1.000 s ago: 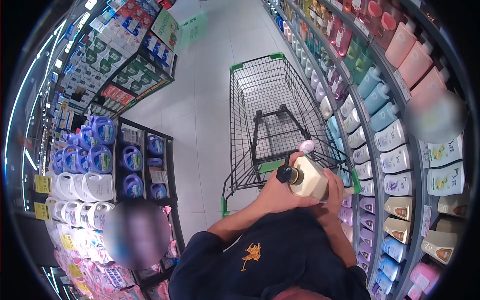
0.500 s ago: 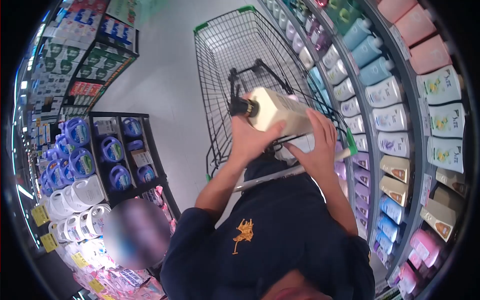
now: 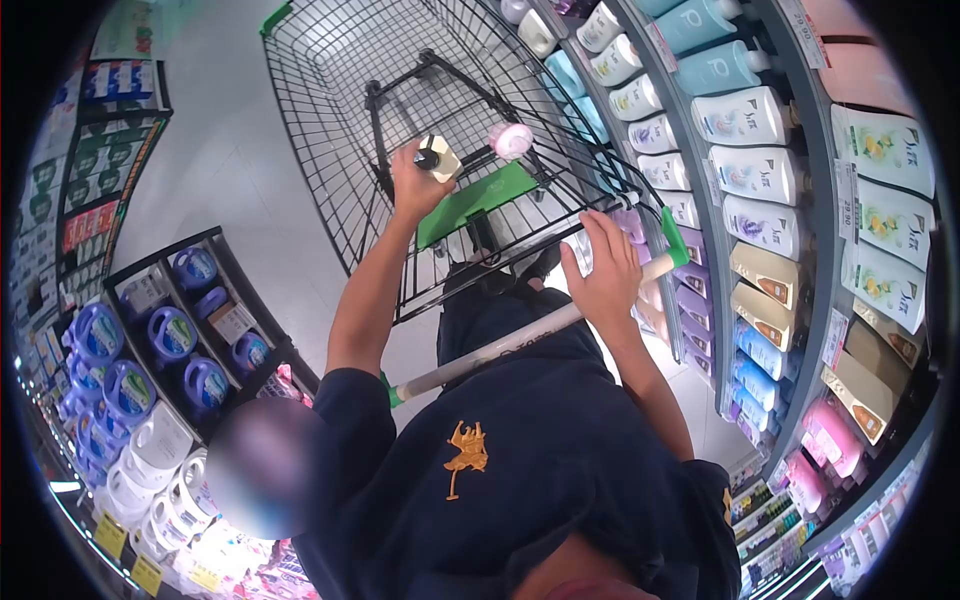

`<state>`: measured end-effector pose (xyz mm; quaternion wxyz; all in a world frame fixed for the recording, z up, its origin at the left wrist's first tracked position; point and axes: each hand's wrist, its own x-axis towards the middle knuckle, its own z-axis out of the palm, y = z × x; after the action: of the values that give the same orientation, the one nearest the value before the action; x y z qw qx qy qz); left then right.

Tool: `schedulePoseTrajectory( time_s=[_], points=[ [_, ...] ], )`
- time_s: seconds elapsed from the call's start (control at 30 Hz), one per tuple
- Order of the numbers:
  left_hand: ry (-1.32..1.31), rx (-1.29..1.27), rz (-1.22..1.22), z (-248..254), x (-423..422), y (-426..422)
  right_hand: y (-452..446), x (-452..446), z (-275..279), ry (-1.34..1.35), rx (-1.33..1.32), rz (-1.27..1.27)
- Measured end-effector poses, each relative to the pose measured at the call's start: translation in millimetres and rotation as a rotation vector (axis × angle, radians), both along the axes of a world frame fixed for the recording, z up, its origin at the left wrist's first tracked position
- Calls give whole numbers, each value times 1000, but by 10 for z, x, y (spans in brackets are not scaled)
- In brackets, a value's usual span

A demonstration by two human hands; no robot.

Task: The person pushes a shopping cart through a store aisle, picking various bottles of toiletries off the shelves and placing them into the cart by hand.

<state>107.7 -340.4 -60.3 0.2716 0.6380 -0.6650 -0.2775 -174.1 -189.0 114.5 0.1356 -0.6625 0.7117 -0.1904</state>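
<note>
My left hand [image 3: 415, 188] is wrapped round a cream-coloured bottle with a black pump top [image 3: 440, 158], held upright within the wire shopping cart [image 3: 318, 165]. A pink and white container [image 3: 511, 140] sits just right of the bottle in the cart. Below them is a green panel [image 3: 485, 203]. My right hand [image 3: 608, 268] is over the right end of the cart's pale handle bar [image 3: 500, 355], fingers stretched out and apart, holding nothing. Whether its palm touches the bar I cannot tell.
Shelves of pump bottles [image 3: 745, 115] run close along the cart's right side. At the left stands a dark rack [image 3: 215, 310] of purple detergent jugs [image 3: 205, 383], with white jugs [image 3: 150, 450] nearer me. Grey floor [image 3: 200, 170] shows left of the cart.
The bottle, earlier between both hands above the handle, has moved forward and left into the cart in my left hand. My right hand has come off it. The view has shifted.
</note>
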Motion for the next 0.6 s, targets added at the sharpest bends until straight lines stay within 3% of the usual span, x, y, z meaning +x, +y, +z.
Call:
schedulePoseTrajectory(
  time_s=[0.17, 0.47, 0.6],
  points=[
    [33, 70, -123, -645, -261, -22, -81, 36, 13, -11, -65, -36],
    [86, 93, -114, -1099, -606, -174, -142, 153, -12, -5, -74, -91],
    [12, 205, -119, -1030, -611, -231, -149, 231, 16, 2, -47, -100]
  ],
)
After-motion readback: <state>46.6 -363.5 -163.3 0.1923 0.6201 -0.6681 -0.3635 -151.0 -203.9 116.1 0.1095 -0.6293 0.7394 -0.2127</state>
